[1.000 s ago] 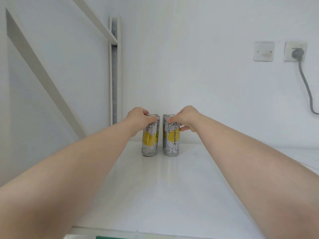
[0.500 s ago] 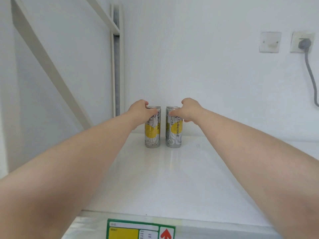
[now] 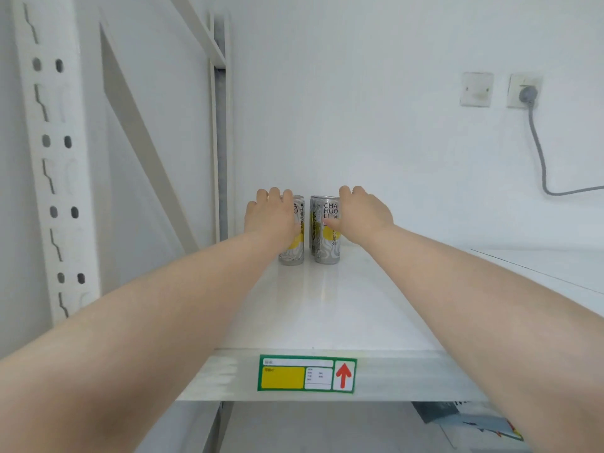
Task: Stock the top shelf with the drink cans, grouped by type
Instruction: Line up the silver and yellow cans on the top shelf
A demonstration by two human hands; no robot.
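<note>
Head view: two matching yellow-silver cans upright at far end of shelf, narrow gap between; third can partly hidden behind right can. Step likely squaring up row: keep cans upright, press low, nudge them together, labels toward near edge. Left hand wraps left can, fingers curled over top. Right hand grips right can, thumb on front, fingers over rim.

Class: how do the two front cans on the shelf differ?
The left hand hides most of the left can; the right can shows its CHA HUO lettering. A rear can shows behind the right can, not the left can. Both stand upright, silver and yellow.
</note>
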